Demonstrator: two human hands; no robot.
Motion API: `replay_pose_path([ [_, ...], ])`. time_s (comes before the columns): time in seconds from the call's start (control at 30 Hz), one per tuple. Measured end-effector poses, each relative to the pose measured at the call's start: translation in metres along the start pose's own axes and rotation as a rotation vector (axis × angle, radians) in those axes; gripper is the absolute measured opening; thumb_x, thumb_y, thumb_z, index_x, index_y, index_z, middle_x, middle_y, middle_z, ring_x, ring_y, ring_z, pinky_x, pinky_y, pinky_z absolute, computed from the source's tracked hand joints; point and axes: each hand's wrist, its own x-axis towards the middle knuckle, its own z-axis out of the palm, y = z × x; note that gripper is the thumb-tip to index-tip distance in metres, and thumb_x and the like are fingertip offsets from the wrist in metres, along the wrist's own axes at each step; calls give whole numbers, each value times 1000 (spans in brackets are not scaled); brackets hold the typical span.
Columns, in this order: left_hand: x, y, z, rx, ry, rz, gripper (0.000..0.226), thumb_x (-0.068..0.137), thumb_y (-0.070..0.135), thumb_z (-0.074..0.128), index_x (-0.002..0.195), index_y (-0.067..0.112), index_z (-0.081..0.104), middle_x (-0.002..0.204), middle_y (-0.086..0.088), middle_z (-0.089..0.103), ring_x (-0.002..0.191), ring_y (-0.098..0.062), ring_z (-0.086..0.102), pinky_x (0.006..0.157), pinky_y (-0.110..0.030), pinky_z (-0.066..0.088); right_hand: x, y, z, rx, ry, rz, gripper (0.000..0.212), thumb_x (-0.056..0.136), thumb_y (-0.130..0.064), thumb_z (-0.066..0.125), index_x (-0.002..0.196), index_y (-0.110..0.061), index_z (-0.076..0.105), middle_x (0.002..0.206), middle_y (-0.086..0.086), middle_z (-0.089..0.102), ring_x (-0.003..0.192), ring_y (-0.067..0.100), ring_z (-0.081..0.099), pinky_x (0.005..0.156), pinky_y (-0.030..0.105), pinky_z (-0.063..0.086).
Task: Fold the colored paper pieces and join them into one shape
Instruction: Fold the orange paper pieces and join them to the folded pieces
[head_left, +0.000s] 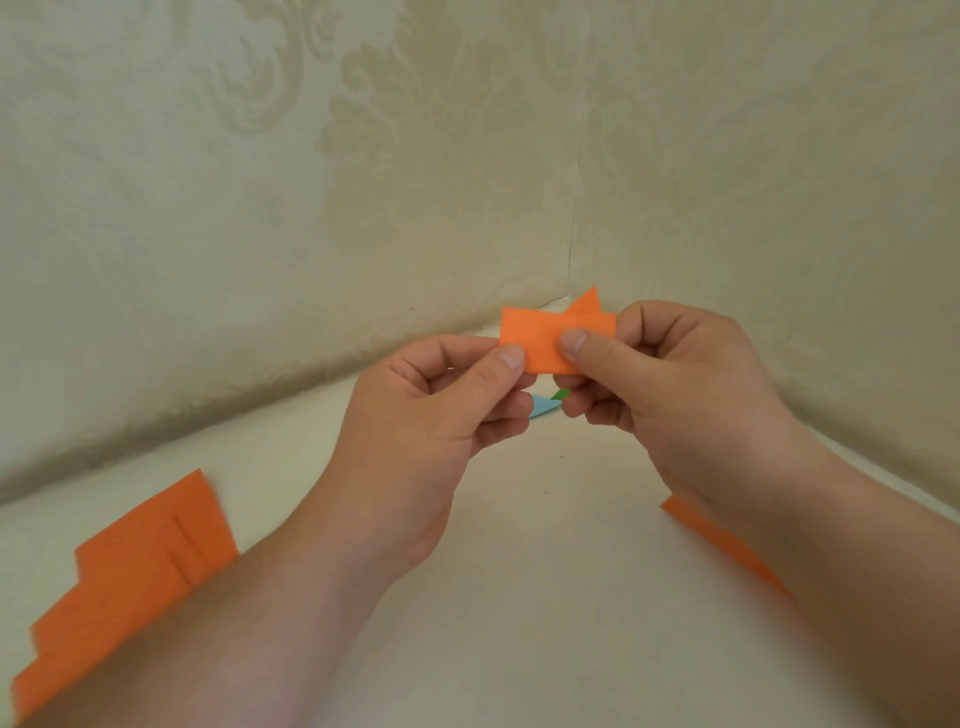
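Observation:
A small folded orange paper piece (543, 335) is held up in the middle of the view, with a triangular flap sticking up at its top right. My left hand (441, 415) pinches its lower left corner between thumb and fingers. My right hand (670, 384) pinches its right side, thumb on the front face. Below the hands, a blue paper piece (543, 405) and a bit of green paper (560, 395) lie on the white surface, mostly hidden by my fingers.
A stack of orange paper sheets (130, 577) lies at the lower left, fanned in steps. Another orange sheet (722, 545) lies under my right forearm. A patterned cream wall corner stands close behind the white tabletop (545, 597).

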Motion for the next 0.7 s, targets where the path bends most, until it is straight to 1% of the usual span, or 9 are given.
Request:
replay_pose_path([
  [0.07, 0, 0, 1, 6, 19, -8, 1, 87, 12, 74, 88, 13, 75, 82, -11, 77, 61, -14, 68, 67, -26, 59, 0, -1, 1, 20, 8, 46, 32, 91, -12, 72, 66, -14, 53, 69, 9, 74, 57, 18, 68, 61, 33, 49],
  [0.2, -1, 0, 0, 19, 28, -2, 19, 89, 6, 73, 105, 14, 69, 74, -14, 73, 65, -14, 69, 69, -28, 60, 1, -1, 1, 3, 25, 94, 33, 90, -10, 73, 67, -14, 50, 69, 11, 74, 57, 18, 67, 63, 35, 49],
  [0.3, -1, 0, -1, 94, -7, 41, 13, 91, 8, 72, 101, 16, 74, 73, -11, 73, 68, -14, 70, 70, -27, 59, 3, 2, -1, 5, 36, 145, 26, 90, -9, 73, 77, -14, 52, 70, 11, 74, 53, 17, 64, 64, 36, 48],
  [0.37, 0, 0, -4, 218, -53, 109, 10, 85, 19, 77, 96, 19, 78, 77, -3, 77, 70, -13, 71, 72, -25, 60, 4, 2, -2, 33, 42, 180, 19, 90, -7, 72, 89, -16, 56, 69, 10, 73, 51, 16, 59, 63, 36, 47],
  [0.43, 0, -1, -9, 395, -111, 216, 21, 74, 30, 80, 95, 26, 79, 83, 4, 78, 75, -11, 73, 74, -22, 58, 5, 1, -3, 81, 34, 219, 20, 90, -3, 70, 94, -20, 59, 68, 10, 70, 50, 15, 55, 61, 33, 46],
  [0.53, 3, -4, -14, 655, -58, 450, 17, 76, 37, 81, 93, 38, 79, 89, 14, 73, 80, -10, 71, 75, -19, 54, 5, 0, -5, 154, -36, 278, 20, 91, -2, 68, 84, -21, 66, 68, 10, 66, 49, 13, 51, 55, 26, 45],
  [0.6, 4, -3, -15, 689, 17, 544, 10, 80, 42, 82, 89, 42, 77, 93, 14, 69, 86, -12, 69, 77, -21, 54, 5, -1, -7, 178, -130, 307, 14, 91, -11, 72, 80, -19, 70, 68, 7, 65, 52, 12, 52, 55, 23, 45],
  [0.63, 5, -3, -16, 680, 41, 569, 9, 82, 39, 82, 89, 42, 77, 95, 14, 69, 89, -14, 70, 80, -24, 55, 5, -2, -7, 181, -178, 307, 8, 87, -21, 75, 81, -18, 71, 68, 6, 64, 53, 12, 52, 56, 22, 45],
  [0.7, 6, 0, -18, 639, 59, 565, 10, 88, 30, 79, 89, 39, 75, 93, 15, 73, 90, -13, 72, 83, -27, 57, 4, -5, -10, 155, -251, 259, 26, 71, -41, 80, 82, -18, 74, 66, 4, 60, 55, 14, 49, 55, 23, 43],
])
